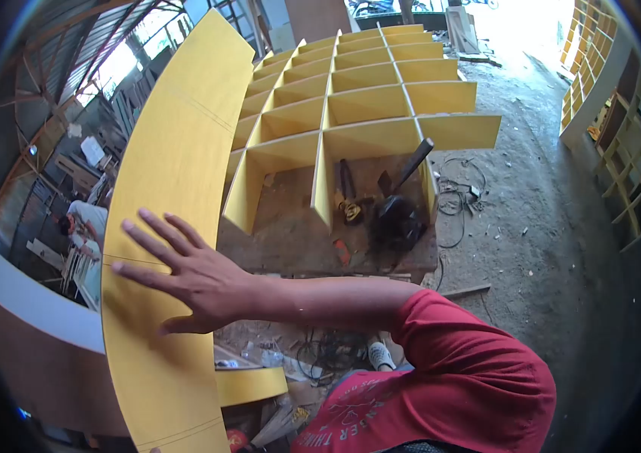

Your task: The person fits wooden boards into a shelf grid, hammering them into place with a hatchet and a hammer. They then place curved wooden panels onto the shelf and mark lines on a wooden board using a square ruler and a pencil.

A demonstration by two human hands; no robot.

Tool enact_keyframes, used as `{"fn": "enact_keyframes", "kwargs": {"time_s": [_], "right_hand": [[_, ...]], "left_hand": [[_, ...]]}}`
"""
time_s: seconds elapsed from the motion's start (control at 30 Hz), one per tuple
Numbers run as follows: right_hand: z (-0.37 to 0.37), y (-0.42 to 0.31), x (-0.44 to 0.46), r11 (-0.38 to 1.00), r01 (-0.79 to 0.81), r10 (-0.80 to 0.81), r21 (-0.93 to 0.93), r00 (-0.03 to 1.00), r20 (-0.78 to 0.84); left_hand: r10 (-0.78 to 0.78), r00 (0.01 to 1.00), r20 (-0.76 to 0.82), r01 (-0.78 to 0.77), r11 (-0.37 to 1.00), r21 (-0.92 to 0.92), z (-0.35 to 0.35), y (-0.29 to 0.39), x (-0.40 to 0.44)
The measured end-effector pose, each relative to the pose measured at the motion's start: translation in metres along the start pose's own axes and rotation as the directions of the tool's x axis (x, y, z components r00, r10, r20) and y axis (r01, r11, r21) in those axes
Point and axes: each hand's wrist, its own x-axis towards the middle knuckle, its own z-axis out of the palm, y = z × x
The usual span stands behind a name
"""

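Note:
A long yellow board (173, 143) stands up on the left, with pencil-like lines drawn across its face. My right hand (196, 275) reaches across from the right, its back toward me and its fingers spread over the board's middle. Whether the palm presses on the board or hovers just off it, I cannot tell. What looks like a fingertip of my left hand (156, 450) shows at the bottom edge, at the board's lower end; the remainder of that hand is out of view.
A yellow lattice of crossed boards (366, 98) lies ahead on a wooden platform (283, 204). A black plastic bag (397, 225), a hammer (414, 162) and a yellow-black tool (351, 210) lie there. Cables (456, 200) trail over the floor. A person (88, 219) is at far left.

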Motion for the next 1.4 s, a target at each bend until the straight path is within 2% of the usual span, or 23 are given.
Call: {"fn": "enact_keyframes", "kwargs": {"time_s": [0.03, 0.07, 0.2, 0.27, 0.37, 0.47, 0.57, 0.6, 0.67, 0.73, 0.77, 0.83, 0.87, 0.97, 1.1, 1.27, 1.37, 1.4], "right_hand": [[-0.015, 0.014, 0.008, 0.998, 0.057, -0.057, -0.009, 0.998, 0.021], [-0.023, 0.028, 0.014, 0.997, 0.068, -0.069, 0.021, 0.996, 0.05], [-0.064, 0.075, 0.014, 0.991, 0.103, -0.107, -0.086, 0.993, -0.05], [-0.107, 0.085, 0.016, 0.99, 0.081, -0.084, -0.115, 0.996, -0.017], [-0.173, 0.105, 0.007, 0.985, 0.049, -0.049, -0.163, 0.999, 0.003], [-0.243, 0.125, -0.014, 0.973, 0.043, -0.045, -0.228, 0.999, -0.003], [-0.322, 0.139, -0.041, 0.968, -0.031, 0.035, -0.25, 0.999, 0.011], [-0.345, 0.144, -0.049, 0.935, -0.052, 0.064, -0.351, 0.998, 0.022], [-0.416, 0.152, -0.059, 0.881, -0.001, 0.031, -0.473, 0.998, 0.056], [-0.465, 0.17, -0.071, 0.834, 0.044, 0.014, -0.55, 0.995, 0.101], [-0.486, 0.182, -0.079, 0.839, 0.046, 0.032, -0.541, 0.99, 0.134], [-0.522, 0.206, -0.095, 0.851, 0.048, 0.064, -0.524, 0.979, 0.194], [-0.536, 0.22, -0.105, 0.894, 0.022, 0.061, -0.447, 0.984, 0.17], [-0.579, 0.252, -0.139, 0.903, 0.085, -0.019, -0.421, 0.987, 0.159], [-0.628, 0.287, -0.172, 0.864, 0.005, 0.125, -0.504, 0.967, 0.223], [-0.685, 0.353, -0.21, 0.831, -0.058, 0.192, -0.553, 0.963, 0.189], [-0.734, 0.4, -0.224, 0.809, -0.065, 0.243, -0.585, 0.942, 0.232], [-0.748, 0.423, -0.231, 0.827, -0.041, 0.195, -0.56, 0.956, 0.218]], "left_hand": [[0.083, 0.996, -0.044, -0.086, 0.995, -0.058, 0.001, 0.031, 0.002], [0.241, 0.951, -0.196, -0.287, 0.921, -0.262, -0.007, 0.073, -0.001], [0.273, 0.949, -0.155, -0.3, 0.934, -0.191, -0.003, 0.129, 0.006], [0.301, 0.942, -0.148, -0.327, 0.922, -0.207, -0.007, 0.159, 0.006], [0.312, 0.92, -0.237, -0.366, 0.901, -0.232, -0.033, 0.233, -0.017], [0.296, 0.939, -0.176, -0.342, 0.867, -0.364, -0.054, 0.294, -0.043], [0.344, 0.914, -0.216, -0.398, 0.866, -0.303, -0.081, 0.366, -0.081], [0.343, 0.911, -0.227, -0.402, 0.862, -0.309, -0.083, 0.387, -0.09], [0.35, 0.906, -0.238, -0.411, 0.861, -0.3, -0.082, 0.421, -0.106], [0.331, 0.932, -0.146, -0.359, 0.897, -0.256, -0.094, 0.463, -0.125], [0.317, 0.943, -0.1, -0.333, 0.914, -0.233, -0.098, 0.483, -0.135], [0.37, 0.923, -0.107, -0.385, 0.894, -0.228, -0.102, 0.515, -0.151], [0.398, 0.911, -0.112, -0.413, 0.883, -0.223, -0.105, 0.531, -0.158], [0.423, 0.885, -0.193, -0.465, 0.81, -0.358, -0.117, 0.584, -0.181], [0.414, 0.9, -0.134, -0.435, 0.863, -0.256, -0.111, 0.644, -0.19], [0.416, 0.907, -0.069, -0.421, 0.896, -0.143, -0.083, 0.734, -0.191], [0.367, 0.927, 0.078, -0.354, 0.924, -0.145, -0.084, 0.813, -0.2], [0.375, 0.926, 0.049, -0.359, 0.912, -0.2, -0.079, 0.83, -0.203]]}}
